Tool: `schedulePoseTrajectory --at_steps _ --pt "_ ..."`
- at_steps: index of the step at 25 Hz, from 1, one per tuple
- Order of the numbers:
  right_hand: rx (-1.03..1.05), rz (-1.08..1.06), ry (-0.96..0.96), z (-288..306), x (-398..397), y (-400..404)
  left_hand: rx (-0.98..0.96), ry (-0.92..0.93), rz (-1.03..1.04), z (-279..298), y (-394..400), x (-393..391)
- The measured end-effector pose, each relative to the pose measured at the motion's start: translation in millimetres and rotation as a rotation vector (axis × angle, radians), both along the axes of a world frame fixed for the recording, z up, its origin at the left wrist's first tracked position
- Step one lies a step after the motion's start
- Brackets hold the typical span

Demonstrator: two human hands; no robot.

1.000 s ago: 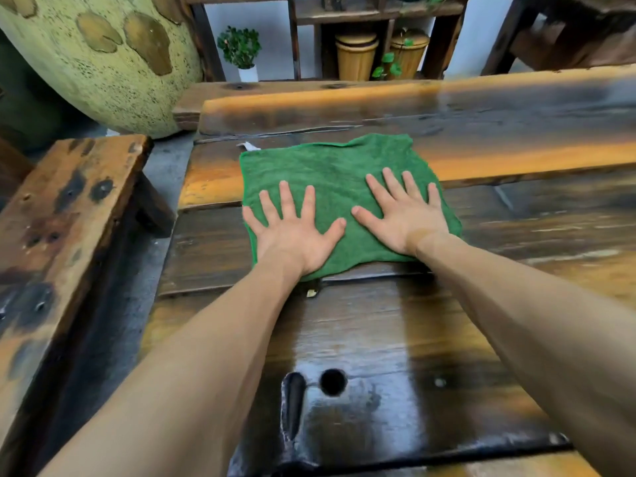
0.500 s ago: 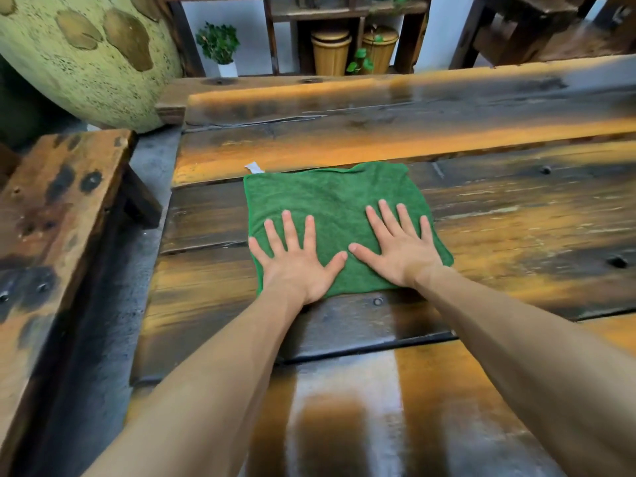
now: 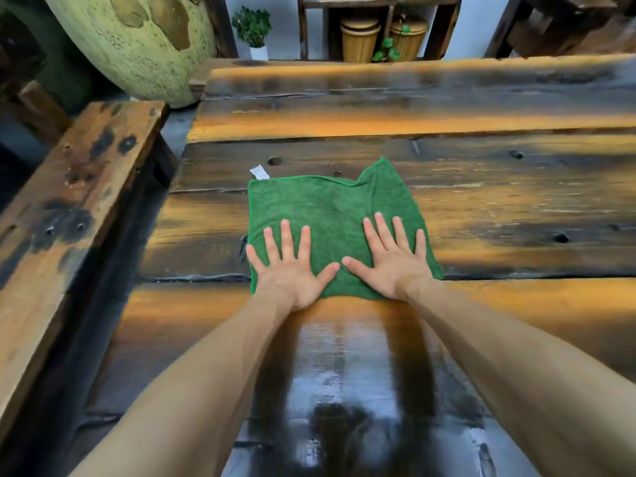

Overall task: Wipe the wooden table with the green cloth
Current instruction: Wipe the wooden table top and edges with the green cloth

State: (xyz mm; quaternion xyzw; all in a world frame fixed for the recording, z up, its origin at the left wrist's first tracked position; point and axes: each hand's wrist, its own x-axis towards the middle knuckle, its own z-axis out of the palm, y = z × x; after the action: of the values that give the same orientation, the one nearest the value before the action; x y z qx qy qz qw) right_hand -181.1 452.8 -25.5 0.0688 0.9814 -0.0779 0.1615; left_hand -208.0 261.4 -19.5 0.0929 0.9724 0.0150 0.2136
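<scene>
Head view: 2 flat palms pressed side by side on the green cloth (image 3: 330,215), thumbs nearly touching. Left hand (image 3: 292,270) splayed, clenching nothing; right hand (image 3: 392,263) likewise. Cloth spread beneath and beyond the fingertips on the wooden table (image 3: 516,215), white tag (image 3: 260,172) past the left hand.
</scene>
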Motion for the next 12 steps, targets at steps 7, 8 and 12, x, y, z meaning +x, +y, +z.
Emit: schedulePoseTrajectory --at_steps 7,8,12 --pt "0.007 0.029 -0.014 -2 73 4 0.011 -0.030 -0.009 -1 0 80" --pt "0.003 0.030 -0.023 -1 82 4 0.013 -0.035 -0.015 -1 0 91" --pt "-0.004 0.026 -0.055 3 130 -1 0.017 -0.058 -0.037 2 -6 132"
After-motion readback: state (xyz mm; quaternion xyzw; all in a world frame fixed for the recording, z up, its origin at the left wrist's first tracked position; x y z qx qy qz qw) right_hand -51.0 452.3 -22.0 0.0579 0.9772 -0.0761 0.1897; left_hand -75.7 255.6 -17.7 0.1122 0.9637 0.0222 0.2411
